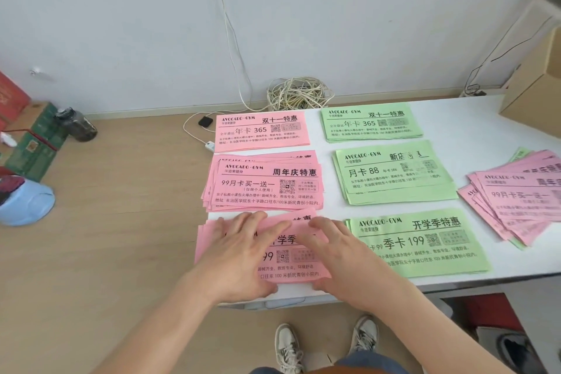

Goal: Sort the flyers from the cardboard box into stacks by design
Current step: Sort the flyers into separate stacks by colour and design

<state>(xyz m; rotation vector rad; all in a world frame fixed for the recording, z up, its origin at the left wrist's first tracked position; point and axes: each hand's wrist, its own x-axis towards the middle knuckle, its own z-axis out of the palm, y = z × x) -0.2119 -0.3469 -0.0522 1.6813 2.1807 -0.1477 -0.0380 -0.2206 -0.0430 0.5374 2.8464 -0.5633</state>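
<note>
Six flyer stacks lie in two columns on the white table (pixel 473 118). Pink stacks fill the left column: far (pixel 262 132), middle (pixel 267 184) and near (pixel 288 252). Green stacks fill the right column: far (pixel 370 122), middle (pixel 394 173) and near (pixel 422 241). My left hand (pixel 239 252) and my right hand (pixel 343 255) rest flat on the near pink stack, fingers spread, thumbs at its front edge. A loose mixed pile (pixel 516 197), mostly pink, is fanned out at the right. Part of the cardboard box (pixel 537 94) shows at the far right.
A tangle of white cables (pixel 299 93) and a black adapter (pixel 205 121) lie on the floor by the wall. A dark bottle (pixel 77 123), green boxes (pixel 36 143) and a blue container (pixel 25 200) sit at the left. My shoes (pixel 324 340) are below the table edge.
</note>
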